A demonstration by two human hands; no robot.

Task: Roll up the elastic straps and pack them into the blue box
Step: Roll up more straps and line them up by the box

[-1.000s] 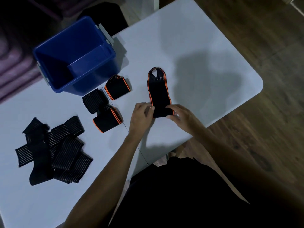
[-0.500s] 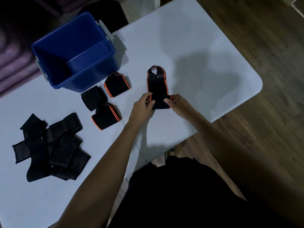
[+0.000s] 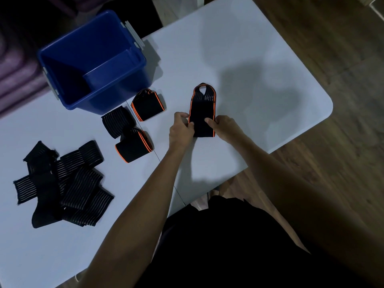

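Fingers of my left hand (image 3: 181, 129) and right hand (image 3: 223, 127) pinch the rolled near end of a soft, light black orange-edged elastic strap (image 3: 202, 110), lying flat right of the open blue plastic box (image 3: 68, 50); best gripped at its edges.

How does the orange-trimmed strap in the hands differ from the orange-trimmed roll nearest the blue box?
The strap being rolled is only partly wound: its looped end lies flat and stretched out on the table, while the finished roll is a compact bundle. The strap is pinched at its near end by the left hand and right hand; the roll sits untouched beside the blue box. Both are black with orange edging.
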